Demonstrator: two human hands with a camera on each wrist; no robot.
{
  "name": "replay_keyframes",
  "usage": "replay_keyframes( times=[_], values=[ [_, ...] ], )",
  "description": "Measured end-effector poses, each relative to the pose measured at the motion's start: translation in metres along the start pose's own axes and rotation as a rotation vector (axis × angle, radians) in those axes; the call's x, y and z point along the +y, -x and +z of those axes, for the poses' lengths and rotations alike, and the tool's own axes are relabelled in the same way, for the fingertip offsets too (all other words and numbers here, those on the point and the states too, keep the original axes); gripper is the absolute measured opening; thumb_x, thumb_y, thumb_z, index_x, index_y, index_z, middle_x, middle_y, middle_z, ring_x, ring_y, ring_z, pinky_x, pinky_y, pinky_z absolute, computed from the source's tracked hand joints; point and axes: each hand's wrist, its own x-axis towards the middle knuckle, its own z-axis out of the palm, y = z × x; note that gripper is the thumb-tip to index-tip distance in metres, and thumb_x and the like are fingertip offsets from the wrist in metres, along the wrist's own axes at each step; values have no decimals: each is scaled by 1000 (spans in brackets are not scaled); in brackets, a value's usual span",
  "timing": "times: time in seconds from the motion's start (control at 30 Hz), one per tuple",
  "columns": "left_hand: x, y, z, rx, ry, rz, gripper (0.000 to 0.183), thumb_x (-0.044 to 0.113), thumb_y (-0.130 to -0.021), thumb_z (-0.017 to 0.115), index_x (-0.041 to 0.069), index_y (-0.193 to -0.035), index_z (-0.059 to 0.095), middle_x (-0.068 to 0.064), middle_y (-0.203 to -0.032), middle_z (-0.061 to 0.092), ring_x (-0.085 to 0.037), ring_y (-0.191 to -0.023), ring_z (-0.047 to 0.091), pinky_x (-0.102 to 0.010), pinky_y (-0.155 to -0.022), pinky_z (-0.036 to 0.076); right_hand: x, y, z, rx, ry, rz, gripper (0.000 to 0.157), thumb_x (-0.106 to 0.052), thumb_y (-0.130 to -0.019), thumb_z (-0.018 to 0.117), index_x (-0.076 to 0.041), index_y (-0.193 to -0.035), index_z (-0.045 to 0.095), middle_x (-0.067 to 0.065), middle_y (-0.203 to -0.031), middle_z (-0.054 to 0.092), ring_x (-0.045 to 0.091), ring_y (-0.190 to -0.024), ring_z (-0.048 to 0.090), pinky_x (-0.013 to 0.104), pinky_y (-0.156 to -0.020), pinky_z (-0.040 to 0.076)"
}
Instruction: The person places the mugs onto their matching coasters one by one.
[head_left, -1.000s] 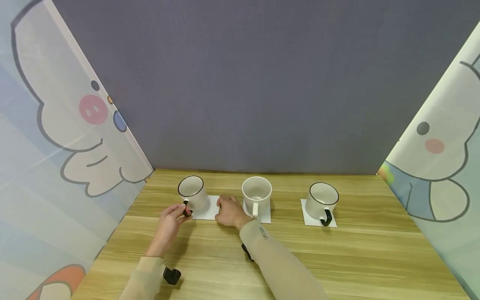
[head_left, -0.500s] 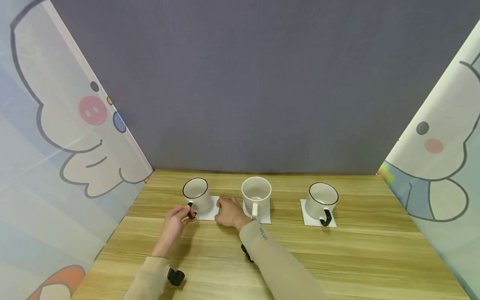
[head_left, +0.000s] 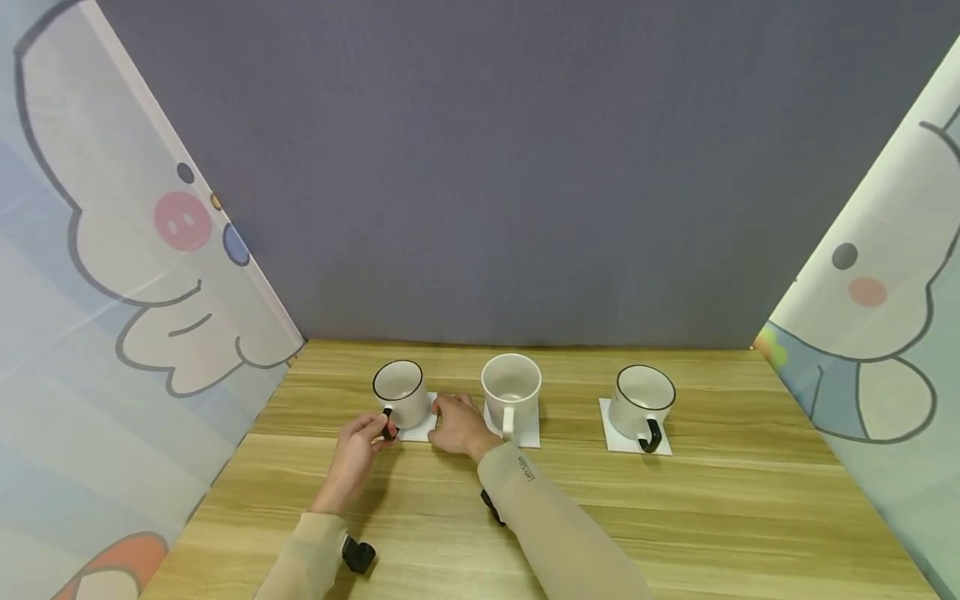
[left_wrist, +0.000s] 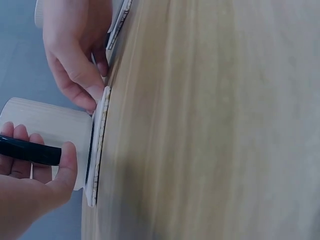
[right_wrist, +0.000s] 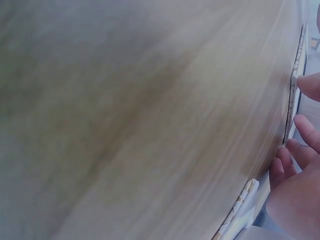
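In the head view, my left hand pinches the black handle of a white mug with a dark rim. The mug stands upright over a square white coaster, its base close to the coaster's top in the left wrist view. My right hand grips the coaster's right edge, thumb nearer me and fingers on the far side. Just right of that hand, an all-white mug stands on its own coaster, handle toward me.
Farther right, another dark-rimmed white mug with a black handle sits on a white coaster. A wood-grain table spreads below, with a grey panel behind and cartoon-printed sheets at the sides.
My left hand has moved right with the mug, bringing it farther over the left coaster. The right hand has stayed at the coaster's edge. The other mugs have not moved.
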Motion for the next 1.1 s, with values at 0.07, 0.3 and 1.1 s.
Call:
replay_keyframes(
  times=[0.07, 0.3, 1.1],
  values=[
    [-1, 0, 1, 2, 0, 0, 28, 3, -104, 44, -22, -96, 55, -12, -87, 56, -24, -89, 56, -46, -87, 54, 0, 0, 1, 2, -4, -3, 33, -22, -80, 73, -15, -111, 63, 2, -146, 52, 27, -134, 42, 44, -109, 36],
    [-4, 1, 4, 2, 6, 12, 28, 3, -104, 44, -21, -95, 54, -12, -86, 56, -25, -89, 56, -47, -86, 54, 2, 1, 1, 13, -20, -9, 33, -22, -80, 73, -14, -111, 64, 5, -147, 51, 28, -134, 42, 45, -110, 35],
    [21, 4, -5, 46, -510, 31, 31, 20, -105, 51, -8, -110, 65, -19, -101, 64, -29, -86, 63, -39, -75, 57, -47, 54, -42, -11, 189, -183, 26, -27, -98, 63, -9, -116, 71, 2, -107, 71, 16, -96, 67, 31, -72, 55]
  ],
)
